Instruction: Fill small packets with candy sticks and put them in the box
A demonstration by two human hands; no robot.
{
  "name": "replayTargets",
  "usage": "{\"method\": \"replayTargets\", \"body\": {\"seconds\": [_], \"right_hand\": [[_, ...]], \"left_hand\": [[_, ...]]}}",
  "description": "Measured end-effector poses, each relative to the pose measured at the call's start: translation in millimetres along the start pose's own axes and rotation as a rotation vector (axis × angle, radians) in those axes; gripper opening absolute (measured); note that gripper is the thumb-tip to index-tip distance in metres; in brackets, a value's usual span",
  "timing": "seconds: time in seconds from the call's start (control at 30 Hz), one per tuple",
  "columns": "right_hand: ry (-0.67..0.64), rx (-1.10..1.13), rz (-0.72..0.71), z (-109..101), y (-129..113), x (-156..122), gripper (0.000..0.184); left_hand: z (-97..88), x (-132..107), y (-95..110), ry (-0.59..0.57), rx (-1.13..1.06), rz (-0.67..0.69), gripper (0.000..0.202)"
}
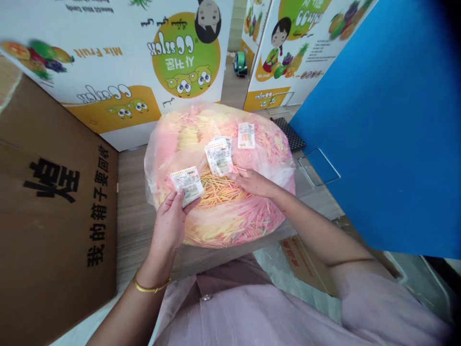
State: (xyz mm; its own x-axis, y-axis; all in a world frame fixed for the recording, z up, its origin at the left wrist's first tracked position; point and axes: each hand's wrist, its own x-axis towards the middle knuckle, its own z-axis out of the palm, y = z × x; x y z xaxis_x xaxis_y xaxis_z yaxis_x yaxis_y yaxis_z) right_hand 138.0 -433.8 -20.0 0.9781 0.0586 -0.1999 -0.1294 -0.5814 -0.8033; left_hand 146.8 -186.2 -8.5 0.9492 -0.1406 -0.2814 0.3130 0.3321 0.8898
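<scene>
My left hand (168, 223) holds a small white printed sachet (187, 186) with an orange-striped edge, pinched upright between thumb and fingers. My right hand (253, 182) lies flat on a large clear plastic bag (157, 166) heaped with pink, yellow and orange candy sticks. Its fingertips stop close to a stack of similar sachets (218, 156) on the heap. Another sachet (246, 135) lies farther back on the sticks. A gold bangle (151, 288) circles my left wrist, and a pale pink sleeve (389, 307) covers my right upper arm.
Printed white cartons (118, 62) stand behind the bag. A brown carton flap (57, 192) with black Chinese characters rises at left, and a blue panel (374, 120) at right. The bag rests on a wood-grain surface (137, 230). A clear acrylic sheet (319, 166) stands near it.
</scene>
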Motion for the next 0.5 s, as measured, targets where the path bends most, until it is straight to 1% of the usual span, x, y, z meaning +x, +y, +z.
{"method": "replayTargets", "body": {"seconds": [0.07, 0.13, 0.23, 0.3, 0.37, 0.4, 0.5], "right_hand": [[-0.011, -0.219, 0.02, 4.9, -10.9, -4.7, 0.034], [-0.034, -0.418, 0.037, 14.4, -20.2, -9.2, 0.027], [-0.095, -0.607, 0.047, 30.7, -28.8, -11.4, 0.033], [-0.138, -0.643, 0.019, 37.1, -30.8, -9.1, 0.029], [-0.141, -0.623, -0.007, 37.3, -29.4, -5.1, 0.025], [-0.121, -0.605, -0.006, 35.4, -27.3, -3.2, 0.025], [-0.015, -0.519, 0.056, 25.7, -17.5, 0.9, 0.03]], "left_hand": [[-0.5, -0.2, -0.9, -0.009, 0.018, 0.022, 0.029], [-0.9, -0.1, -2.9, -0.016, 0.035, 0.035, 0.031], [-0.6, -0.2, -6.3, -0.03, 0.047, 0.041, 0.03], [0.1, -0.9, -7.3, -0.042, 0.048, 0.029, 0.031], [0.9, -2.0, -6.9, -0.053, 0.051, 0.002, 0.034], [1.3, -2.6, -6.2, -0.059, 0.05, -0.018, 0.036], [1.7, -3.0, -4.0, -0.061, 0.022, -0.082, 0.038]]}}
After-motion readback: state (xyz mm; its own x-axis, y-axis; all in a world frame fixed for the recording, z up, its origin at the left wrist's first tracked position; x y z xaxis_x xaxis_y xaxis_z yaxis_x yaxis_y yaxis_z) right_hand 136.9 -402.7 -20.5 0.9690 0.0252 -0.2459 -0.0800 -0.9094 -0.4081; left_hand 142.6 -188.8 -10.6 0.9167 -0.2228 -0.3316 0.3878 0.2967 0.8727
